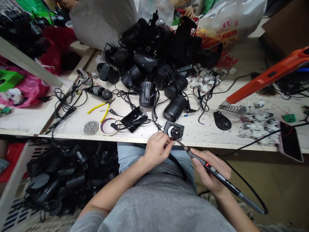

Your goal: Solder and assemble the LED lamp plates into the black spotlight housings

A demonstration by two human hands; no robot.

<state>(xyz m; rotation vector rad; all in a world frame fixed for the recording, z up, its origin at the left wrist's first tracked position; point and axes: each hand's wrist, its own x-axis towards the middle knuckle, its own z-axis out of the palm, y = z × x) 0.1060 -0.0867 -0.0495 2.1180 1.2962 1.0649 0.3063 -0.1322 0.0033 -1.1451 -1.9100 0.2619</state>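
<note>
My left hand point(156, 149) is at the table's front edge, its fingers pinched on thin wires that lead to a small black square part with a round white-and-black face point(174, 131). My right hand point(210, 172) grips a black soldering iron point(217, 175) like a pen. The iron's tip points up-left and meets the wires just below the square part. A black cable runs from the iron's rear end down to the right.
A heap of black lamp housings point(154, 58) with cables fills the table's middle. Yellow-handled pliers point(102, 108), a tape roll point(107, 126) and a round metal mesh point(91, 127) lie to the left. An iron stand point(222, 120), an orange tool point(267, 75) and a phone point(291, 141) are at right. A crate point(14, 180) of black parts sits below left.
</note>
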